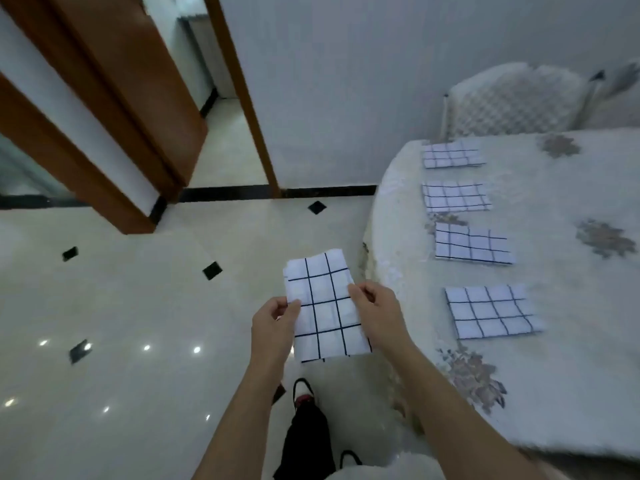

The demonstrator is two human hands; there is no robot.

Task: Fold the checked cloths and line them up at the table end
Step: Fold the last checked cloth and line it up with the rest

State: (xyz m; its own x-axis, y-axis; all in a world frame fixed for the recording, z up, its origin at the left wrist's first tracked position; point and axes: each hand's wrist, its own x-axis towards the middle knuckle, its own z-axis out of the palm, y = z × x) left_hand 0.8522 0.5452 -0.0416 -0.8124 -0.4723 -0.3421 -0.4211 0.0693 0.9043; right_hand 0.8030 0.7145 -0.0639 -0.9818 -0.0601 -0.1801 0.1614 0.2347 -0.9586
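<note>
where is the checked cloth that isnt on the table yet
Head view, low centre: the checked cloth is held above the floor between the left hand and right hand, just left of the table edge.

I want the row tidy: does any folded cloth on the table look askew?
Only slightly: the third cloth from the far end sits rotated against the row's line. Nothing else stands out.

Four cloths (473, 245) lined on table (571, 375), fifth cloth (325, 306) left of table
</note>
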